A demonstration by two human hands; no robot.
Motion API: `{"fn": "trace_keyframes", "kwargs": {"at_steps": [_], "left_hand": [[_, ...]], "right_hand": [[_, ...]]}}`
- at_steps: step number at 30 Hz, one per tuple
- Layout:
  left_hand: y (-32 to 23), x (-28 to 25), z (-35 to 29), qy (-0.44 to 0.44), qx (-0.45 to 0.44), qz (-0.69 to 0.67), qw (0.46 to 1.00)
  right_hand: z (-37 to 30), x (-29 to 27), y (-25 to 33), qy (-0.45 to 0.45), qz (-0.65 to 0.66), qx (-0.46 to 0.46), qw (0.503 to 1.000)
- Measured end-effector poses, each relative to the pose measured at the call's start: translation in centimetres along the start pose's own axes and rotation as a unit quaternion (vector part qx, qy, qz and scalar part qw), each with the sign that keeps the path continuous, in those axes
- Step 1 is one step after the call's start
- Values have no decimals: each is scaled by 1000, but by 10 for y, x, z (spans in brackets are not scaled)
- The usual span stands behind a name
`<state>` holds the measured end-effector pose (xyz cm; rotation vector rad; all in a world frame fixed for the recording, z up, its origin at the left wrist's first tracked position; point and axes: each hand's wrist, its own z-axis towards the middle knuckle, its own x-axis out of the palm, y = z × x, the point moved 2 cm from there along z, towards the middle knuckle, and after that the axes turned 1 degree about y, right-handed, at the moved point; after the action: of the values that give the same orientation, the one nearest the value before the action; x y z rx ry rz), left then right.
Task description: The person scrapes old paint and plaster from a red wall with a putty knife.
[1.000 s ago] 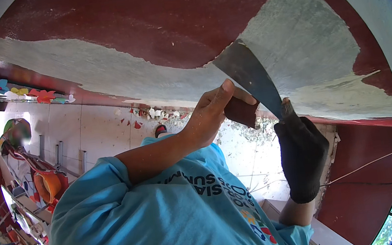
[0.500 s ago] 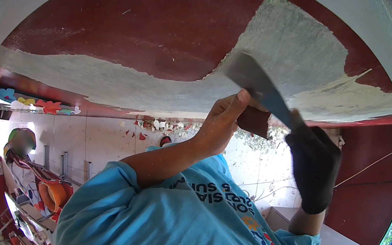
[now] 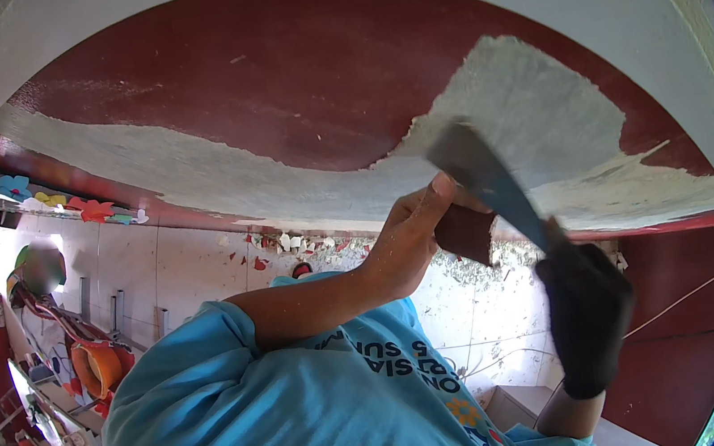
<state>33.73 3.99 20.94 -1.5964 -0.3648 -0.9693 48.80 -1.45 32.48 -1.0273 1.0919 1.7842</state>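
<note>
My right hand [image 3: 589,310], in a black glove, is closed round the handle of a paint scraper [image 3: 496,182]. The broad blade points up and left, slightly blurred. It passes close beside my bare left hand [image 3: 413,238], which pinches a flat dark red piece [image 3: 469,235], coloured like the wall paint. Whether the blade touches that piece or the wall cannot be told. Behind both hands stretches a wall with dark red paint [image 3: 265,73]. A ragged-edged grey stripped patch [image 3: 531,105] widens toward the right.
Paint flakes [image 3: 287,243] litter the pale tiled floor at the wall's foot. Paper flowers [image 3: 89,209] decorate the far left. A person [image 3: 40,269] is there too, near an orange container [image 3: 96,366]. A cable [image 3: 692,298] crosses the red surface at right.
The wall sits lower in the view. My right hand and the scraper have shifted down and slightly right. My left hand still grips the dark red piece in nearly the same place.
</note>
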Motion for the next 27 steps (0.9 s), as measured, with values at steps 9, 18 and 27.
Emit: {"fn": "trace_keyframes", "kwargs": {"at_steps": [9,18,27], "left_hand": [[11,-2,-5,-9,-33,40,999],[19,0,-5,65,-31,53,996],[1,-6,-16,26,-49,10,998]], "right_hand": [[8,-13,7,-10,-9,-10,1000],[11,-19,1,7,-6,7,1000],[37,-17,29,103,23,-45,993]]}}
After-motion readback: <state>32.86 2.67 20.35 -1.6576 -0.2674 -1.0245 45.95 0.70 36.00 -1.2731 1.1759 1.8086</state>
